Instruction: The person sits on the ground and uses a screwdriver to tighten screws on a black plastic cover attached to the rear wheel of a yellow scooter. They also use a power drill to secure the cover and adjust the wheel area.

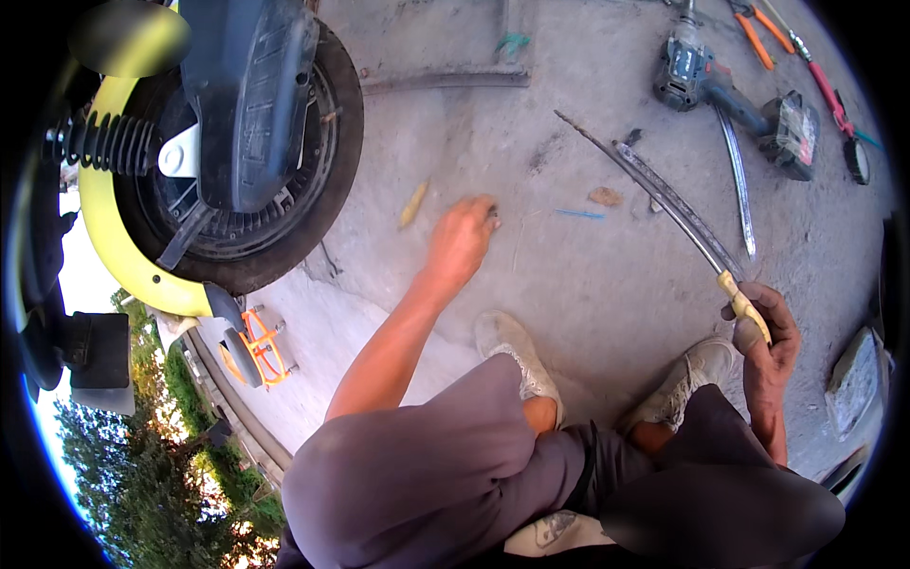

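My right hand (775,327) is closed around the yellow handle (745,303) of a long screwdriver. Its thin dark shaft (654,188) slants up and to the left over the concrete. Alongside that shaft lies a metal tire lever (690,218); I cannot tell whether they touch. My left hand (462,237) is low over the floor with its fingers curled together. A small dark bit shows at the fingertips, too small to name. Just left of that hand is a yellow piece (413,205), slightly blurred, and to its right lies a thin blue strip (579,214).
At the upper left stands a scooter's wheel with a black tire (346,123), yellow fender (100,213) and coil spring (118,144). Upper right lie a cordless impact wrench (687,71), another metal lever (735,180), orange-handled pliers (754,38) and a red hose with gauge (829,100). A stone (853,379) sits far right.
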Demonstrator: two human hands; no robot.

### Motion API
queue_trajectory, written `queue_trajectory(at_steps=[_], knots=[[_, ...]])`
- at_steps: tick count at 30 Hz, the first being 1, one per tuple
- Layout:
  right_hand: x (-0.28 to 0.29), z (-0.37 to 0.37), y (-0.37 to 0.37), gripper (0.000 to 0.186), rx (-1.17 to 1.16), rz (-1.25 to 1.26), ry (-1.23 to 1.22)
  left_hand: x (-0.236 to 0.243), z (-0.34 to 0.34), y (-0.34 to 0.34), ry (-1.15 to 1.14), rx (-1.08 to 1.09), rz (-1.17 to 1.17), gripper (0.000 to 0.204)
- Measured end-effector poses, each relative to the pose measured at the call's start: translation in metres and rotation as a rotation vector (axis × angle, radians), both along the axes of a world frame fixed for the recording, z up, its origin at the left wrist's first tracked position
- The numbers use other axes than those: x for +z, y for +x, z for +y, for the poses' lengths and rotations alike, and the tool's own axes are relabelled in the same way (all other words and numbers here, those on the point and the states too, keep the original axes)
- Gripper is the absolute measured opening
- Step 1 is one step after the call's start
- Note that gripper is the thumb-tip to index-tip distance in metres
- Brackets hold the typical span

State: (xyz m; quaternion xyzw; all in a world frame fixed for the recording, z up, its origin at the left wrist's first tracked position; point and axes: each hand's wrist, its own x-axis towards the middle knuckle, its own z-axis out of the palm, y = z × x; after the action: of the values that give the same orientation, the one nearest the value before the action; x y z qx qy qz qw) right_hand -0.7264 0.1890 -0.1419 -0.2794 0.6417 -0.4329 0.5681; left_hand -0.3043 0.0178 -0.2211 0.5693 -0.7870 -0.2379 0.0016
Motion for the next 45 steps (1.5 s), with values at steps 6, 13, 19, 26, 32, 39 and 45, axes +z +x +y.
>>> queue_trajectory(at_steps=[6, 13, 19, 26, 32, 39, 45], knots=[[0.001, 0.017, -0.005, 0.047, -0.065, -0.034, -0.045, 0.022, -0.004, -0.010, 0.112, 0.121, 0.118, 0.010], [0.009, 0.018, -0.003, 0.041, -0.037, -0.306, -0.158, 0.113, -0.021, -0.033, 0.408, 0.800, 1.137, 0.012], [0.024, -0.002, 0.005, 0.033, -0.010, -0.293, -0.156, 0.126, -0.028, -0.022, 0.580, 0.775, 1.723, 0.019], [0.021, 0.003, -0.009, 0.036, 0.076, -0.229, -0.210, 0.126, -0.023, -0.033, 0.656, 0.773, 1.815, 0.021], [0.023, -0.001, 0.000, 0.044, 0.066, -0.206, -0.313, 0.127, -0.022, -0.036, 0.680, 0.764, 1.834, 0.021], [0.027, 0.004, -0.007, 0.038, 0.158, 0.029, -0.388, 0.123, -0.019, -0.032, 0.654, 0.794, 1.827, 0.021], [0.026, -0.007, 0.004, 0.053, 0.294, 0.375, -0.748, 0.123, -0.019, -0.035, 0.617, 0.799, 1.841, 0.019]])
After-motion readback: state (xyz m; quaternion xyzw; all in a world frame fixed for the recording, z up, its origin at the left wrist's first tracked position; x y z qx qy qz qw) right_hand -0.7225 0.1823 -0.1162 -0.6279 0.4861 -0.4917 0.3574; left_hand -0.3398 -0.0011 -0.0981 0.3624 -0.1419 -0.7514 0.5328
